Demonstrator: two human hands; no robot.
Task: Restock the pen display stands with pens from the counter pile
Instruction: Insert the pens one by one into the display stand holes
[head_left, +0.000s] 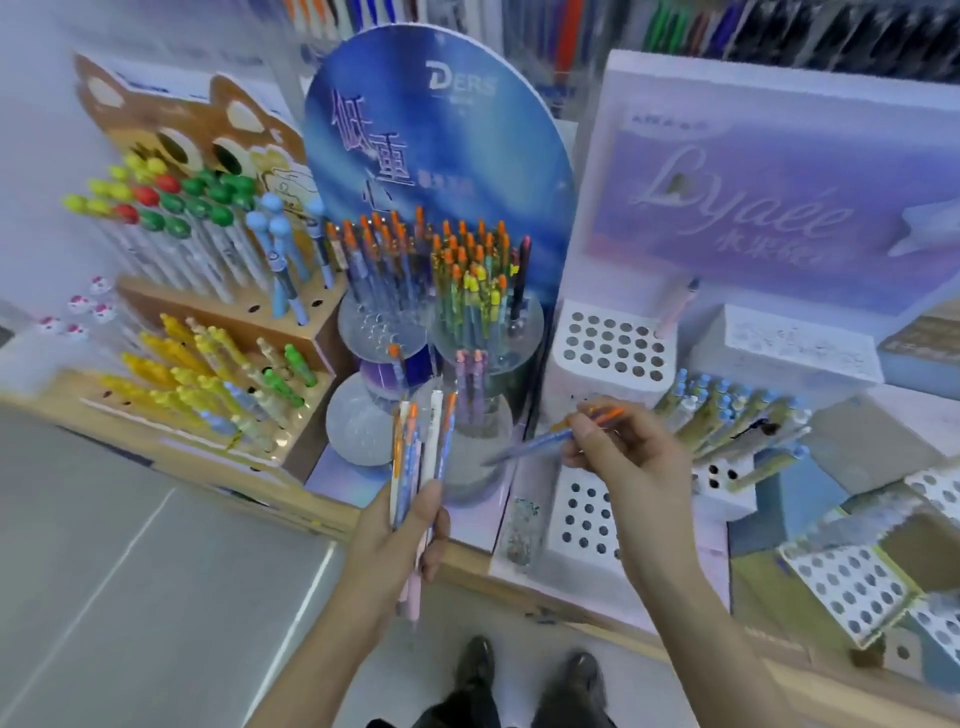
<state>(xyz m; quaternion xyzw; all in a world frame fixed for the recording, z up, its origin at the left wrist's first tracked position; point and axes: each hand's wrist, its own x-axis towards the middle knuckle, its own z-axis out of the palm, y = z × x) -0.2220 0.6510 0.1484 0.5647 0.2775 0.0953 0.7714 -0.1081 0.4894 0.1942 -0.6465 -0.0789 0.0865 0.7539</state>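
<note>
Before round clear stands (483, 332), hands (618, 447) grip slim pens (423, 457).

Bright, even indoor light with a cool bluish-violet cast, source not visible. Shadows are soft and faint. Whole frame is soft and smeary, fine print unreadable. The pen (545, 444) in the right hand (623, 457) is streaked by motion blur. Strong wide-angle bending at the edges: the counter (291, 501) edge and floor (130, 571) lines curve. Pale sheen on the floor. The top shelf (779, 31) is out of focus.
</note>
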